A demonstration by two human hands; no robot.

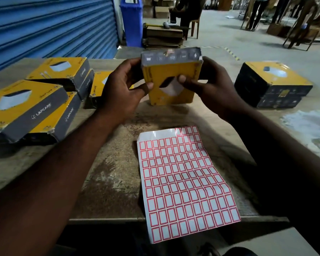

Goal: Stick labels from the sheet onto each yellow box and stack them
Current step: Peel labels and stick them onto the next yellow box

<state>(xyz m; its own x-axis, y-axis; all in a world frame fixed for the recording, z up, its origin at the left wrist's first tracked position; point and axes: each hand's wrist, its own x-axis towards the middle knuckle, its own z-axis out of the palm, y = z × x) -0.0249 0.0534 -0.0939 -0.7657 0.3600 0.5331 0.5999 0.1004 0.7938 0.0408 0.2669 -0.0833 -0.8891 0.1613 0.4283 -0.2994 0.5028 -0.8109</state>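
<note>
On the left of the bench (109, 182) lies a loose pile (35, 100) of yellow boxes, some overlapping. No label shows on any face turned this way, so these look like the ones waiting.

The left hand (122, 91) has its grip curled on the left edge of the box (166, 74) at far centre, thumb on the yellow face and fingers wrapped behind. The box is tipped up, yellow face toward the person and dark side on top. Whether its lower edge touches the bench I cannot tell. On that dark top side sits a small red-edged patch – probably a label (170, 51), though it is blurred.

The right hand (212, 87) mirrors the left, with its thumb pressed on the yellow face near the white picture and its fingers curled round the right edge. So the box sits between the two grips, pinched from both sides, neither one spread.

Near centre, below the hands, the sheet (185, 182) lies flat and overhangs the bench's near edge, its far corner already bare of labels.

On the far right stands the stack (272, 85), two boxes high, dark sides facing this way.

My judgement is that labelling of this box is done or nearly so, and the step in hand is checking or pressing it down. The next move calls for carrying the box right and setting it squarely on the stack – level, edges aligned, so it doesn't slide.
</note>
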